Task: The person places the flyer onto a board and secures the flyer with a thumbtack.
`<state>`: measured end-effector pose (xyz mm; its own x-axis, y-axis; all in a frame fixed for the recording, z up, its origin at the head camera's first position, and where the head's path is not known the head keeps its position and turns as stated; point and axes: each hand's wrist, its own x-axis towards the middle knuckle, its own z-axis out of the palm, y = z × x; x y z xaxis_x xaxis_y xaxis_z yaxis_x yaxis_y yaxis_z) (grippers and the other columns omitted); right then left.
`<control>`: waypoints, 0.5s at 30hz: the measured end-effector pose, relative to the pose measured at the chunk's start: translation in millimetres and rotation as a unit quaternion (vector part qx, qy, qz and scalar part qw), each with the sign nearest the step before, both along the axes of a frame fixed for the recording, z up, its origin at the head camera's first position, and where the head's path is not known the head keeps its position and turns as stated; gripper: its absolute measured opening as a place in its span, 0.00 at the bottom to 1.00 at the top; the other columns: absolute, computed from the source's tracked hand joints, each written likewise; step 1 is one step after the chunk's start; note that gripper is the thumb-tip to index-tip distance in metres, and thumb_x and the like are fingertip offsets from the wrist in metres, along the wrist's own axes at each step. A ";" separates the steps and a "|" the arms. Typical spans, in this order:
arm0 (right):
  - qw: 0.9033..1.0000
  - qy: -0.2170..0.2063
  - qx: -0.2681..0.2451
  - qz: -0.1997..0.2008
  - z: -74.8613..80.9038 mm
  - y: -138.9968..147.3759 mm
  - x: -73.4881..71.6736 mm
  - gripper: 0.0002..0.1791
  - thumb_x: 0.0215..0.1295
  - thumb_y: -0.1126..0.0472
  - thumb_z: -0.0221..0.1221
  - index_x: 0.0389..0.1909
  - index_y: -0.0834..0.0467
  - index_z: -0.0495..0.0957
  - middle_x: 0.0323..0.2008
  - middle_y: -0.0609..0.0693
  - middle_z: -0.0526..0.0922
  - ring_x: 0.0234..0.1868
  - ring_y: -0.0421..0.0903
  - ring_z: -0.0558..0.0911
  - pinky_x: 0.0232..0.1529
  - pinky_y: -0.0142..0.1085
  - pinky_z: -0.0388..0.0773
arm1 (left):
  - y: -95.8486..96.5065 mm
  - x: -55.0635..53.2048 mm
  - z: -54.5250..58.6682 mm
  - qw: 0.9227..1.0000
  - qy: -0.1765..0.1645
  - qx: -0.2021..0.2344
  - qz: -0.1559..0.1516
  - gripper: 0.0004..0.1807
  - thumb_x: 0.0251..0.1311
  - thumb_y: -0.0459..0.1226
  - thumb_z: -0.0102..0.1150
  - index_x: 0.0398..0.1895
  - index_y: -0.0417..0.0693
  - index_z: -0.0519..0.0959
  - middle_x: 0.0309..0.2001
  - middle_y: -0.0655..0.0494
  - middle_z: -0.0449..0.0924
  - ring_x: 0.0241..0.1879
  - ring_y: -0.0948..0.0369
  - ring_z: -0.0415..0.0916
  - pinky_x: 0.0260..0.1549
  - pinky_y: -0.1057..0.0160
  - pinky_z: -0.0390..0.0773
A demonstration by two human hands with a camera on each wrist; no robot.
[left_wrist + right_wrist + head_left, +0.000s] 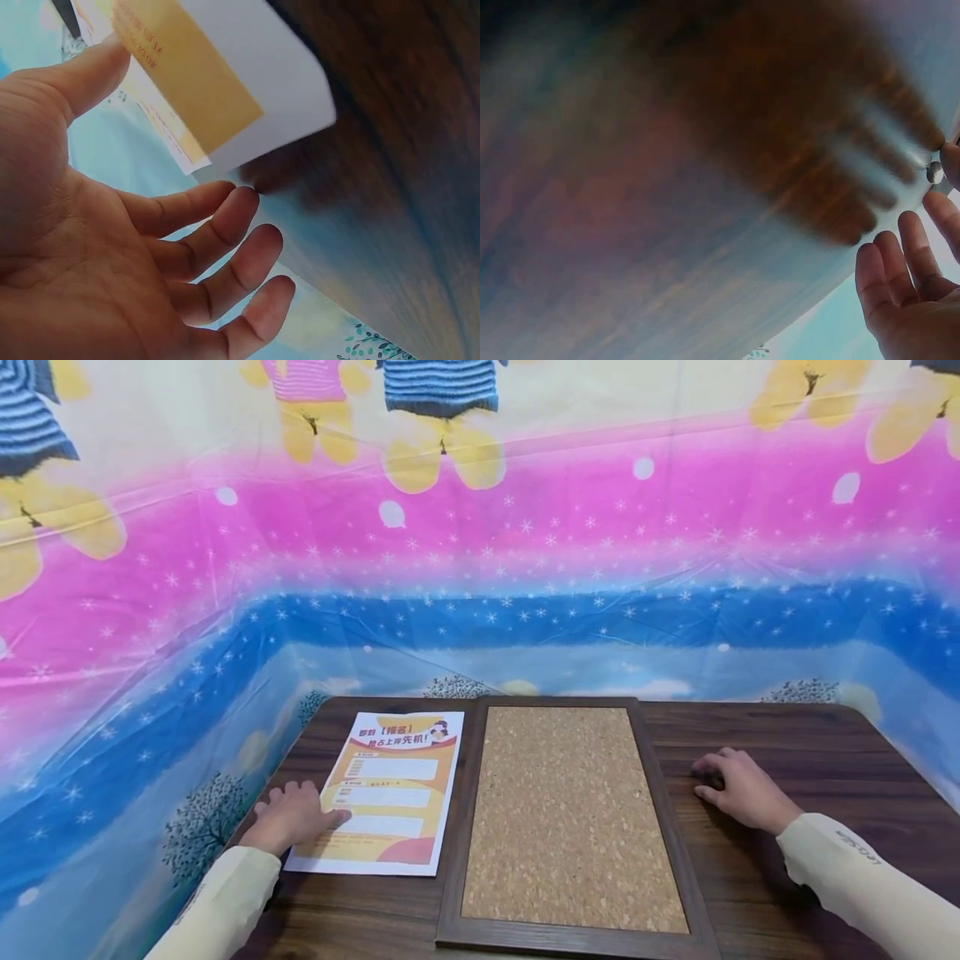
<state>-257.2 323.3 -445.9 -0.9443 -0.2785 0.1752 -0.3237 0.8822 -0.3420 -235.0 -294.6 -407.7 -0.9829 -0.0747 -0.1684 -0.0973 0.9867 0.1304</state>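
**Flyer Half Lifted at the Surface's Left Edge**

While the left hand (294, 817) lay on the left margin of the flyer (393, 789), its thumb pressed the top of the sheet and its fingers (225, 247) stayed loosely spread beneath, curled round nothing. The left wrist view showed the paper's near corner raised off the dark wooden surface (825, 735), caught between thumb and fingers rather than firmly pinched. The flyer sat near the surface's front left corner, just beside the cork board (572, 814), which filled the middle from back edge to front edge.

The right hand (742, 789) rested palm down on the surface, to the right of the cork board's frame, fingers relaxed. A small round metal thing (934, 172), perhaps a pin, showed at its fingertips in the right wrist view; whether it was held could not be told.

From this position the chief risk looked to be the light hold: a thin sheet taken so loosely could slip, crease at the corner or slide off the left edge. If that small thing was a pin, it might roll away or prick a finger.
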 end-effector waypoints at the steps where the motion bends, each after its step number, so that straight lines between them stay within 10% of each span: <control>1: 1.000 0.001 -0.001 0.000 0.1 0.0 0.5 0.15 0.59 0.63 0.64 0.46 0.64 0.78 0.41 0.59 0.75 0.45 0.60 0.72 0.43 0.56 0.69 | 0.0 0.0 -0.3 1.000 -0.001 0.002 0.001 0.49 0.52 0.61 0.61 0.55 0.21 0.64 0.49 0.24 0.65 0.50 0.32 0.60 0.50 0.29 0.54; 15: 1.000 0.003 -0.002 0.010 -0.4 1.6 1.6 0.11 0.57 0.65 0.65 0.42 0.62 0.80 0.36 0.52 0.79 0.39 0.54 0.78 0.39 0.53 0.73 | 1.3 -3.3 -1.6 1.000 -0.010 0.008 0.011 0.41 0.53 0.57 0.63 0.48 0.24 0.71 0.39 0.35 0.70 0.42 0.40 0.63 0.45 0.33 0.60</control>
